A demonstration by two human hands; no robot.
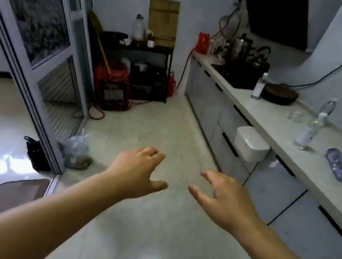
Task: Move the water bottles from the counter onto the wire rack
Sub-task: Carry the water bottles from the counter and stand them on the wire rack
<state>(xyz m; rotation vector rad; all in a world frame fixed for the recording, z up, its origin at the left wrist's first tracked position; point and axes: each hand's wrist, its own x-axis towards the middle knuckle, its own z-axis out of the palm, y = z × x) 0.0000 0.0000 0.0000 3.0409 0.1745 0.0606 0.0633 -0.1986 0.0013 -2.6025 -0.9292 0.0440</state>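
So both your hands are out in front of you over the tiled floor [165, 128], palms down. Your left hand [136, 171] has its fingers curled loosely and spread, gripping nothing; your right hand [224, 198] is the same, fingers apart and empty.

The water bottles are all on the counter [277, 128] along your right side: one upright near the dark pan [279, 94], that's the far bottle [260, 85]; two more standing closer to you, the tall bottle [308, 131] and the one behind it [328, 107]; plus a bottle lying flat [340, 166] near the counter's front edge.

The black rack [150, 72] stands against the far wall, well apart from the bottles, with jars and a cutting board [162, 21] on top.
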